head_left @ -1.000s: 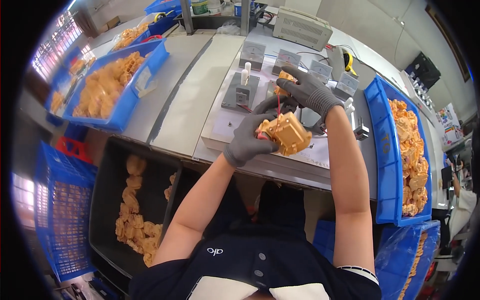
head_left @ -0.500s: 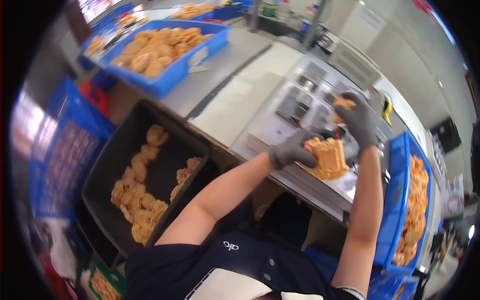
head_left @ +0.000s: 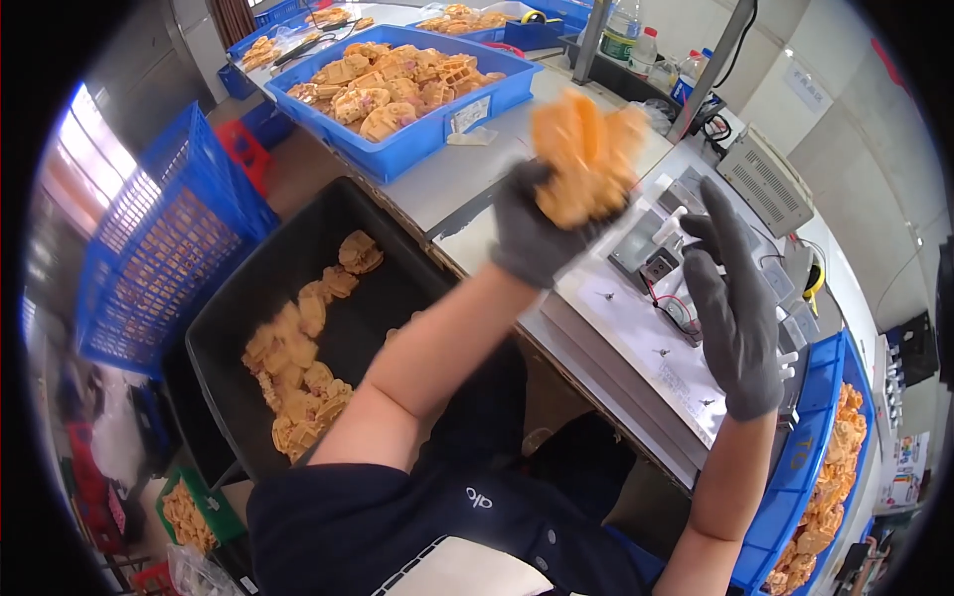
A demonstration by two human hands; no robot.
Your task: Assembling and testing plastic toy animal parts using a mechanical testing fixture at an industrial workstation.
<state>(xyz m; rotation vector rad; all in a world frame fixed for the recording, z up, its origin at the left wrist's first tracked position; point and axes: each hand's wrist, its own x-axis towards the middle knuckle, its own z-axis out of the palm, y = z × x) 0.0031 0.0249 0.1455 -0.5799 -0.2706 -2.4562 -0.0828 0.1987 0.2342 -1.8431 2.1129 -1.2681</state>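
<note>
Since the earlier frames the orange part [head_left: 586, 159] has left the grey work plate [head_left: 636, 338], where both hands held it together; the left hand [head_left: 542, 233] alone now carries it, raised and swung leftward, over the edge of the bench. The right hand [head_left: 735, 308] has let go and hangs above the plate with fingers spread, holding nothing. The view has also turned left, so the floor bin now fills the near left. Judged from this, the bench-side handling of this piece seems finished and the piece is on its way off the plate (its destination cannot be read from the frame).

Largest to smallest:

- Black bin [head_left: 248, 328], near left, below bench level, part-filled with similar orange parts [head_left: 298, 377] lying loose.
- Blue tray [head_left: 417, 139], far left on the bench, heaped with more orange parts.
- Blue crate [head_left: 159, 248], left of the black bin, standing on edge.
- Blue side tray [head_left: 795, 477], near right, also holding orange parts.
- Small grey fixtures [head_left: 646, 253] on the plate, with red and black wires.

The held part is blurred by motion: a blocky orange body with raised ribs or lobes along its top. Finer detail cannot be told. The left hand's gloved fingers are closed round its lower half; both gloves are dark grey.
</note>
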